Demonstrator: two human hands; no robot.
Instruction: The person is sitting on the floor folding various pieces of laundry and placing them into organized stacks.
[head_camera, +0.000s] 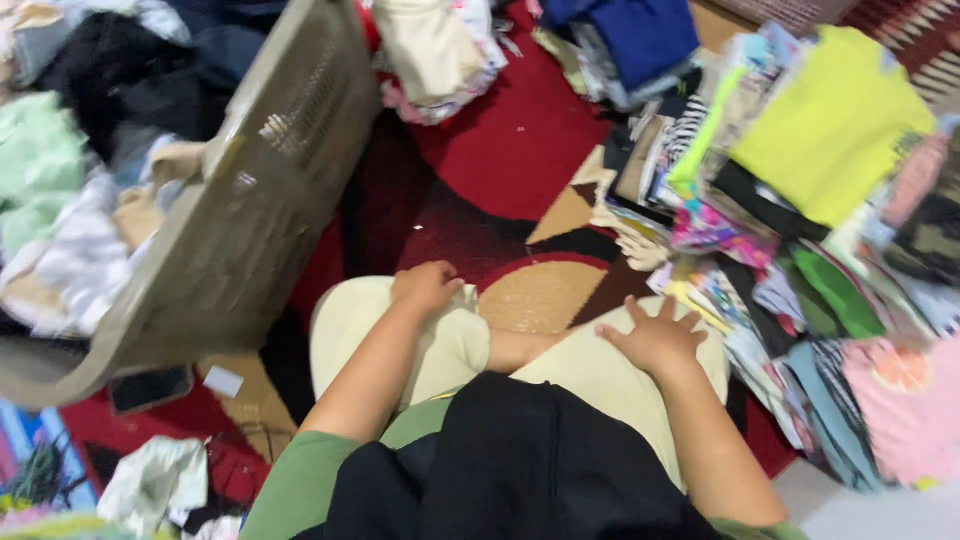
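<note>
the cream cloth (440, 345) lies across the lap, soft, light and floppy by the look of it, the left hand (425, 288) curled loosely on its top edge, the right hand (655, 338) flat with fingers spread on it, so an edge or corner looks best to pinch.

I sit on a red rug (500, 150) with tan and black shapes. Left of my hands, a tan basket (250, 220) lies tipped over, and a phone (150, 388) lies beside it. Right of my hands sit piles of folded clothes (800, 230).
</note>
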